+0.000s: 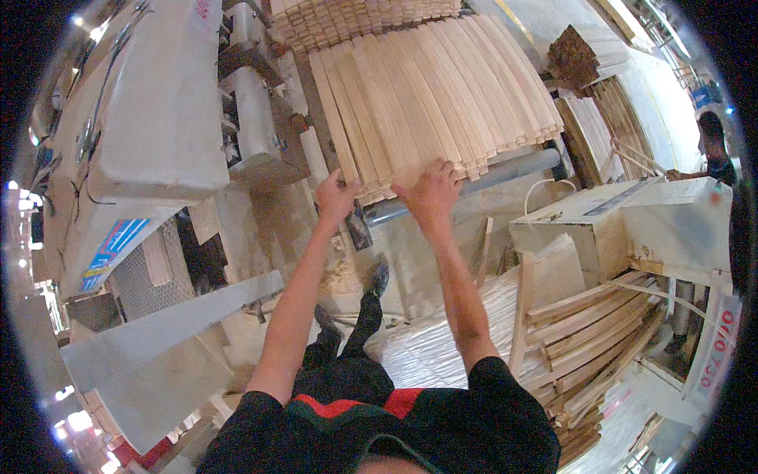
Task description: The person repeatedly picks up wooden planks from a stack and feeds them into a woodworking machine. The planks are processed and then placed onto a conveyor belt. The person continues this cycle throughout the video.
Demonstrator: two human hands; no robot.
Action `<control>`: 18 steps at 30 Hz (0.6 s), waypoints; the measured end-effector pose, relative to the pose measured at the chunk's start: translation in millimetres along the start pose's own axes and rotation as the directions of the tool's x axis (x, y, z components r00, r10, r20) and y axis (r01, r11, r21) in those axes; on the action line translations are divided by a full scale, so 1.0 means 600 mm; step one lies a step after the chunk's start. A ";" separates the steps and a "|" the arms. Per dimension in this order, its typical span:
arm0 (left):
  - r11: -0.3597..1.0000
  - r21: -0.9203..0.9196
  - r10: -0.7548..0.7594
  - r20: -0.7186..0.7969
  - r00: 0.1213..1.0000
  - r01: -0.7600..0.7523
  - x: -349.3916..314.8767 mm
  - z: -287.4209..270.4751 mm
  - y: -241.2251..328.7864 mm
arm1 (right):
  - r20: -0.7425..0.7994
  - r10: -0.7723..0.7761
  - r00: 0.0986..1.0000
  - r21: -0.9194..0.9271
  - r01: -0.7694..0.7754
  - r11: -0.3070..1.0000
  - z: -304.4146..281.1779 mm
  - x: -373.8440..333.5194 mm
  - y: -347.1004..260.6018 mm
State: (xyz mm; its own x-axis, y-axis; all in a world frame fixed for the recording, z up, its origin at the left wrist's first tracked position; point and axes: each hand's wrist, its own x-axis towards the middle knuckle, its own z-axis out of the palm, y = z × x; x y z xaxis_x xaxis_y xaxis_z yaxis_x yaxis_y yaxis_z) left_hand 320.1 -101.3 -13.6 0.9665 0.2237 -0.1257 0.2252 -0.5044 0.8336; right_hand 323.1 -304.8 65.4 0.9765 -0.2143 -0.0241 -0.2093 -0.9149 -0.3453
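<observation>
A wide layer of pale wooden strips (430, 95) lies side by side in front of me, their near ends slightly uneven. My left hand (335, 199) is at the near left corner of the layer, beside the end of the leftmost strip, with thumb and index finger apart. My right hand (433, 193) rests against the near ends further right. Its thumb is spread to the left and its fingers reach onto the strips; their tips are partly hard to make out. Neither hand is visibly wrapped round a strip. Under the near ends runs a grey metal roller (505, 171).
A large pale machine housing (150, 103) stands at left, a metal plate (174, 324) below it. More stacked strips (363, 20) lie behind the layer. At right are a boxy machine (624, 221) and a pile of curved wood strips (592, 332). Another person (714, 150) is at the far right.
</observation>
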 end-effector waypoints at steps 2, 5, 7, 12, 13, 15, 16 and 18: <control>0.993 0.076 0.099 -0.160 0.982 -0.087 0.003 0.009 -0.026 | -0.016 -0.020 1.000 -0.009 0.020 1.000 0.004 -0.018 -0.027; 0.990 0.138 0.040 -0.075 0.996 -0.029 -0.012 0.001 0.076 | -0.093 0.010 0.996 -0.040 -0.013 0.999 0.011 -0.017 -0.010; 0.995 0.092 0.031 -0.071 0.997 -0.024 0.007 -0.015 -0.033 | -0.023 -0.028 0.999 0.019 0.029 0.999 0.013 -0.029 -0.034; 0.994 -0.096 -0.053 0.055 0.997 0.059 -0.022 -0.028 0.026 | -0.147 -0.028 0.989 0.125 0.047 0.991 0.027 -0.032 -0.016; 0.983 -0.174 -0.053 0.062 0.997 0.063 -0.043 -0.021 0.040 | -0.147 -0.023 0.989 0.136 0.044 0.990 0.027 -0.032 -0.017; 0.957 -0.277 -0.068 0.065 0.996 0.083 -0.087 -0.004 0.058 | -0.133 -0.010 0.991 0.157 0.031 0.987 0.031 -0.030 -0.021; 0.947 -0.306 -0.080 0.064 0.995 0.096 -0.107 0.004 0.067 | -0.126 -0.003 0.992 0.168 0.024 0.985 0.034 -0.029 -0.023; 0.935 -0.348 -0.060 0.043 0.997 0.071 -0.136 0.019 0.063 | -0.136 -0.019 0.990 0.154 0.040 0.987 0.044 -0.028 -0.022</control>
State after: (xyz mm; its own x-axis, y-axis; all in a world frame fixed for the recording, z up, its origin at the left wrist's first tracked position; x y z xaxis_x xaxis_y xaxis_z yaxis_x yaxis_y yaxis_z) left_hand 251.2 -147.9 21.8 0.9556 0.2177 -0.1984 0.2365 -0.1653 0.9575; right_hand 311.1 -280.0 45.8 0.9641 -0.2416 0.1106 -0.1595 -0.8591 -0.4864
